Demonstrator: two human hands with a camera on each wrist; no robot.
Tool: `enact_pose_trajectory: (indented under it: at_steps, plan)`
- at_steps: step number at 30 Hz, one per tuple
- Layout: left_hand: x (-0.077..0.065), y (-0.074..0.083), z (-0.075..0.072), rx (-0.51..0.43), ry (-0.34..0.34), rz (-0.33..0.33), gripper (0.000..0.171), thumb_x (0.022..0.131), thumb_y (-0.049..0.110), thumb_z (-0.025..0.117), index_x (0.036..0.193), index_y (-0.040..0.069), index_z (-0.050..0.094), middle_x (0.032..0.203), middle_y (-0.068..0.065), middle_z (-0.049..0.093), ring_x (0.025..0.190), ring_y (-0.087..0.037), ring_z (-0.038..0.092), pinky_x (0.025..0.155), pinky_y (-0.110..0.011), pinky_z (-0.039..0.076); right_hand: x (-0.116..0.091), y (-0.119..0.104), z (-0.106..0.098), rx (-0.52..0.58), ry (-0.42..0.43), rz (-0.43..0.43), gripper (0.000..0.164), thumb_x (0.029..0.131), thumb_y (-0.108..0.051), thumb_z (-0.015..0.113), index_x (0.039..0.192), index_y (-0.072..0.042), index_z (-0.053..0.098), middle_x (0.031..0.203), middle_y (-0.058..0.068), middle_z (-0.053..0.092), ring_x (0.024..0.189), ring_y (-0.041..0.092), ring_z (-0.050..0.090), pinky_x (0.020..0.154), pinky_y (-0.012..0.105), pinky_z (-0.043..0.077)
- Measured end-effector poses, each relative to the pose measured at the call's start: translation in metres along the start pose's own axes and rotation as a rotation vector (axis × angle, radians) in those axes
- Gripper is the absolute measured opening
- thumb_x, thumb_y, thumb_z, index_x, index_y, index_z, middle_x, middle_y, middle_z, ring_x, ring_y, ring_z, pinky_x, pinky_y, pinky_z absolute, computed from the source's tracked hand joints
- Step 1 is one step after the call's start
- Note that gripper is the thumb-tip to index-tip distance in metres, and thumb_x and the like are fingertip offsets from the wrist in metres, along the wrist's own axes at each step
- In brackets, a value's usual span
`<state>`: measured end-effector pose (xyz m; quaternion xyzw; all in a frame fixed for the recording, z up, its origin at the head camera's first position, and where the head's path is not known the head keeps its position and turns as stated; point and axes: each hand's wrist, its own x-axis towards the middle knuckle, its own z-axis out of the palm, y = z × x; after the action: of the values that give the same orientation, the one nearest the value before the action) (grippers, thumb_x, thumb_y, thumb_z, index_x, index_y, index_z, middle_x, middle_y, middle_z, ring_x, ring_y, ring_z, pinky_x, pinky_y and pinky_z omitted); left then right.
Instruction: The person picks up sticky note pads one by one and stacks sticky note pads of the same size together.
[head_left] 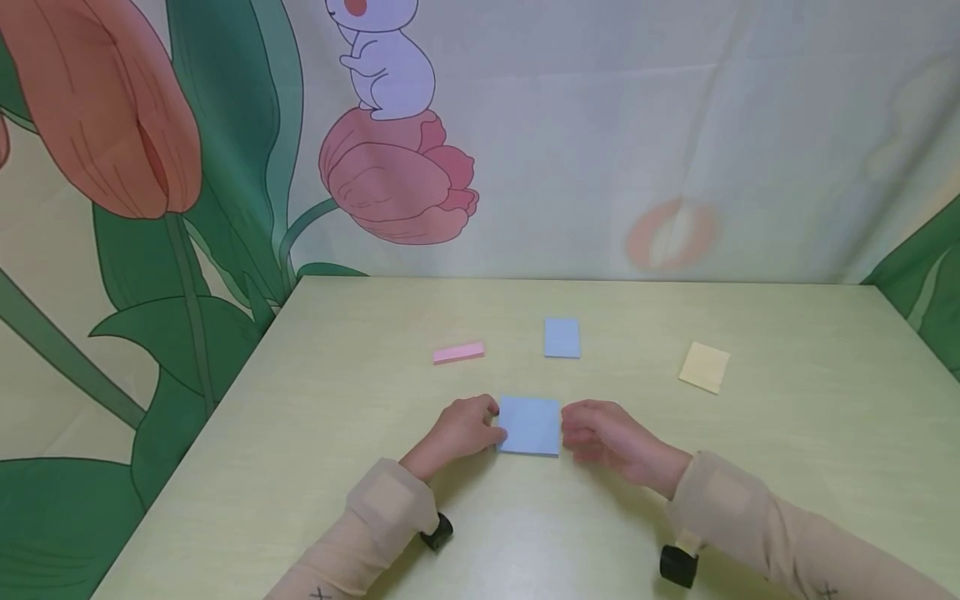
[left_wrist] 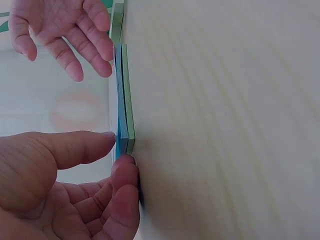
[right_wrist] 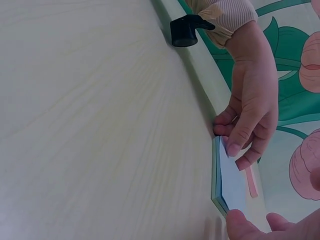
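A square blue sticky note pad (head_left: 529, 427) lies on top of a green sticky note pad (left_wrist: 128, 100) of like size, the edges of both showing in the wrist views. My left hand (head_left: 467, 425) pinches the stack at its left edge, with the thumb on the blue face and the curled fingers at the side and lower edge. On the opposite side, my right hand (head_left: 611, 437) is held with relaxed fingers, its fingertips right at the stack's right edge. In the left wrist view that right palm and its spread fingers show with nothing in them.
Beyond the stack on the pale wooden table (head_left: 360, 333) lie a narrow pink sticky note pad (head_left: 458, 352), a smaller blue pad (head_left: 562, 337) and a yellow pad (head_left: 705, 367). A printed flower curtain (head_left: 555, 150) hangs behind the table's far edge. Black wrist cameras hang below both sleeves.
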<state>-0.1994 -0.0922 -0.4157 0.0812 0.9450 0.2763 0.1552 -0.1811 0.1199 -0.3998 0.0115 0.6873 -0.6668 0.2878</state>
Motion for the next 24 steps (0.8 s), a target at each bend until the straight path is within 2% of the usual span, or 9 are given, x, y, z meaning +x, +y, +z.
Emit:
enact_pose_trajectory:
  at_steps: [3, 6, 8, 11, 14, 19, 24]
  plan:
    - [-0.001, 0.000, -0.001, -0.006, 0.001, -0.003, 0.035, 0.079, 0.020, 0.062, 0.108, 0.000, 0.055, 0.073, -0.005, 0.056, 0.062, -0.014, 0.048, 0.057, -0.024, 0.037, -0.001, -0.001, -0.003, -0.001, 0.023, -0.025, 0.045, 0.088, -0.020, 0.045, 0.120, 0.010, 0.038, 0.108, 0.014, 0.054, 0.096, 0.021, 0.055, 0.091, 0.039, 0.042]
    - [-0.001, 0.000, -0.002, -0.006, 0.005, -0.011, 0.035, 0.079, 0.020, 0.063, 0.108, 0.001, 0.055, 0.086, -0.008, 0.060, 0.070, -0.016, 0.051, 0.063, -0.026, 0.042, -0.002, -0.003, -0.006, -0.014, 0.047, -0.030, 0.047, 0.089, -0.021, 0.044, 0.123, 0.011, 0.037, 0.120, 0.023, 0.047, 0.103, 0.027, 0.053, 0.094, 0.040, 0.040]
    - [-0.001, 0.000, -0.003, -0.017, 0.009, -0.023, 0.035, 0.079, 0.020, 0.063, 0.107, 0.001, 0.055, 0.093, -0.010, 0.060, 0.075, -0.017, 0.053, 0.066, -0.028, 0.043, -0.002, -0.004, -0.008, -0.025, 0.059, -0.031, 0.047, 0.089, -0.021, 0.043, 0.123, 0.011, 0.037, 0.125, 0.025, 0.044, 0.106, 0.028, 0.053, 0.094, 0.040, 0.040]
    - [-0.001, 0.000, -0.004, -0.029, 0.019, -0.027, 0.034, 0.079, 0.020, 0.063, 0.107, 0.001, 0.054, 0.092, -0.010, 0.060, 0.075, -0.017, 0.053, 0.066, -0.028, 0.044, -0.001, -0.006, -0.013, -0.043, 0.072, -0.039, 0.046, 0.090, -0.021, 0.043, 0.123, 0.011, 0.038, 0.125, 0.026, 0.044, 0.104, 0.027, 0.054, 0.092, 0.038, 0.042]
    - [0.001, 0.000, -0.005, -0.034, 0.053, -0.008, 0.033, 0.079, 0.019, 0.062, 0.106, 0.001, 0.054, 0.086, -0.007, 0.059, 0.071, -0.016, 0.051, 0.063, -0.026, 0.042, -0.001, -0.008, -0.019, -0.048, 0.082, -0.053, 0.045, 0.090, -0.019, 0.043, 0.122, 0.012, 0.038, 0.120, 0.023, 0.049, 0.097, 0.022, 0.057, 0.090, 0.036, 0.044]
    - [0.004, 0.001, -0.005, -0.023, 0.138, 0.048, 0.028, 0.078, 0.016, 0.062, 0.102, 0.002, 0.057, 0.077, -0.004, 0.057, 0.066, -0.014, 0.048, 0.060, -0.023, 0.039, 0.000, -0.011, -0.027, -0.044, 0.090, -0.073, 0.044, 0.089, -0.015, 0.045, 0.121, 0.014, 0.039, 0.099, 0.008, 0.061, 0.086, 0.015, 0.060, 0.084, 0.031, 0.047]
    - [0.006, 0.004, -0.005, -0.034, 0.169, 0.062, 0.026, 0.079, 0.015, 0.062, 0.102, 0.002, 0.057, 0.078, -0.003, 0.057, 0.066, -0.014, 0.048, 0.060, -0.023, 0.038, 0.002, -0.012, -0.033, -0.050, 0.083, -0.086, 0.042, 0.088, -0.013, 0.046, 0.119, 0.015, 0.040, 0.088, 0.000, 0.063, 0.081, 0.013, 0.061, 0.080, 0.028, 0.047]
